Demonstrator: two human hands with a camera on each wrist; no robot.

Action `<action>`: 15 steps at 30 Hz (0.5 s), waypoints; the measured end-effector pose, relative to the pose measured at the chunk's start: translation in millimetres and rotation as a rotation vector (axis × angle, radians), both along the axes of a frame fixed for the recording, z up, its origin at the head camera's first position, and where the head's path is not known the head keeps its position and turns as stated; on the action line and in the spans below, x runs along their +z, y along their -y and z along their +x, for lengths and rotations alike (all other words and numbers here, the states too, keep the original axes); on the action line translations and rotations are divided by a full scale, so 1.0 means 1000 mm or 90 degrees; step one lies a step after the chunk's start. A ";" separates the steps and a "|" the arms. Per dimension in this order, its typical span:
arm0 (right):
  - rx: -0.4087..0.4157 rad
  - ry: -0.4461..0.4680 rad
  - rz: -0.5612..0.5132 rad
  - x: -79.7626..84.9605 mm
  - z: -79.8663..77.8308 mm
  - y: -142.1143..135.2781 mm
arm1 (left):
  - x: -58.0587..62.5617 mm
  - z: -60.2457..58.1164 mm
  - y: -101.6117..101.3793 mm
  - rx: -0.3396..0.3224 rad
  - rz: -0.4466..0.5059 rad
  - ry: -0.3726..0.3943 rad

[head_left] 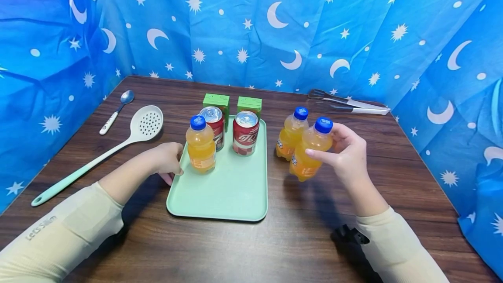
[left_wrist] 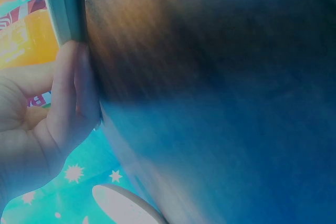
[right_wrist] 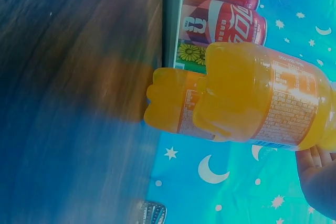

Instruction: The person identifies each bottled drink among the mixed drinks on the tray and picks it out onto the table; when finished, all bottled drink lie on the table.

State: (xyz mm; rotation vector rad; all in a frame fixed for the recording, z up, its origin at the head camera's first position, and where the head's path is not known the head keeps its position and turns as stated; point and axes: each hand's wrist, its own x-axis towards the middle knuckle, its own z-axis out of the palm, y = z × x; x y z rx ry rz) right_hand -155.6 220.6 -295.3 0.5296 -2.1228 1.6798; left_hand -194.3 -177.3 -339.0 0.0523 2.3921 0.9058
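Note:
My right hand (head_left: 349,156) holds an orange soda bottle (head_left: 310,154) with a blue cap by its upper part, slightly above the table. Close behind it stands a second orange soda bottle (head_left: 288,136), beside the tray. With thumb and fingers my left hand (head_left: 168,160) pinches the left rim of a mint-green tray (head_left: 224,195); the left wrist view shows the fingers (left_wrist: 65,77) against that rim. On the tray are another orange soda bottle (head_left: 201,147), two red soda cans, one in the middle (head_left: 246,136) and one partly hidden (head_left: 217,125), and two green boxes (head_left: 249,103) behind them.
A slotted skimmer (head_left: 146,123) with a mint handle and a small spoon (head_left: 116,112) lie left of the tray. Black and white tongs (head_left: 353,106) lie at the back right. A blue curtain (head_left: 243,25) with moons and stars surrounds the wooden table (head_left: 220,252).

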 end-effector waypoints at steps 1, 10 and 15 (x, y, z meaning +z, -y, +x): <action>-0.002 0.001 -0.001 0.000 0.000 0.000 | 0.000 0.000 0.000 -0.001 0.000 -0.001; -0.032 0.008 -0.002 0.000 -0.001 -0.005 | -0.001 -0.001 0.001 -0.001 0.002 -0.003; -0.052 0.018 -0.008 0.000 -0.002 -0.007 | -0.002 -0.001 0.001 0.000 0.002 -0.003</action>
